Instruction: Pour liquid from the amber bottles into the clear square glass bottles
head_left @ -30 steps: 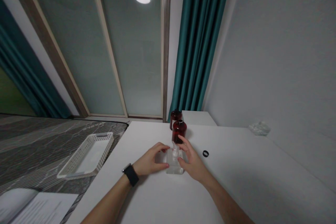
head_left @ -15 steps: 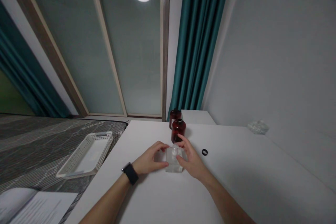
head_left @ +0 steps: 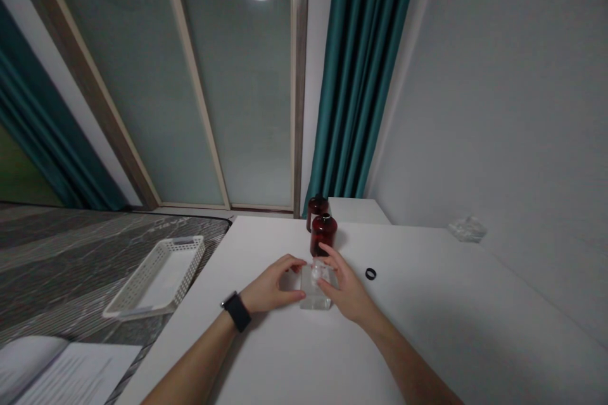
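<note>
A clear, square-edged block or box [head_left: 314,301] sits on the white table in front of me; its exact kind I cannot make out. My left hand [head_left: 275,285], with a dark watch on the wrist, grips its left side between thumb and fingers. A small clear round piece [head_left: 317,271] shows over the block's top. Around that piece close the thumb and fingers of my right hand [head_left: 346,288]. Just behind the hands stands a dark red-brown bottle [head_left: 323,235], and behind it a second similar bottle [head_left: 315,207].
A black ring [head_left: 370,274] lies right of my right hand. Crumpled clear plastic [head_left: 467,229] rests by the wall at the table's far right. Beyond the table's left edge are a white perforated basket [head_left: 118,313] and an open booklet [head_left: 80,370]. A white box [head_left: 358,210] adjoins the far edge.
The fingers of my right hand have shifted slightly on the clear round piece. My left hand keeps its grip, and the bottles and ring stay in place.
</note>
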Action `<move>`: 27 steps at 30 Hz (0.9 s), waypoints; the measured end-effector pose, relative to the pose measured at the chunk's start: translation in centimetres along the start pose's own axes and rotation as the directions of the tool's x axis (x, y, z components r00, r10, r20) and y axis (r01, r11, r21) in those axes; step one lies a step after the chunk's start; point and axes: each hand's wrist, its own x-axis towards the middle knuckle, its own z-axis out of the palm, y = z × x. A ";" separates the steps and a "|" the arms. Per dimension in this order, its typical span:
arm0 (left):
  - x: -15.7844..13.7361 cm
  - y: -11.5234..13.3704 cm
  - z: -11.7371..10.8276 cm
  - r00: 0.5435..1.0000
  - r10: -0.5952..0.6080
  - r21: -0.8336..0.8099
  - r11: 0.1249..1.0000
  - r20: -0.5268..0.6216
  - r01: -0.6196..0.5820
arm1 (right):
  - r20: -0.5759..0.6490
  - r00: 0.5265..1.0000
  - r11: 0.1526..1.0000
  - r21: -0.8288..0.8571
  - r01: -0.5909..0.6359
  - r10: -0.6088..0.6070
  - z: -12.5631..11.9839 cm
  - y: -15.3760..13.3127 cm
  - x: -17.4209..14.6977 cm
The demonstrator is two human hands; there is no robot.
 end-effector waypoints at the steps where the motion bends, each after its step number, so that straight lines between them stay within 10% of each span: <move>1: 0.0 -0.1 0.0 1.000 -0.005 -0.004 1.000 -0.001 0.005 | -0.020 1.000 1.000 -0.002 0.007 -0.007 0.2 0.1 0.0; 27: -0.1 -0.5 0.2 0.994 -0.106 -0.030 0.994 0.007 0.106 | 0.009 0.998 0.990 0.125 -0.066 0.066 -0.1 0.3 0.3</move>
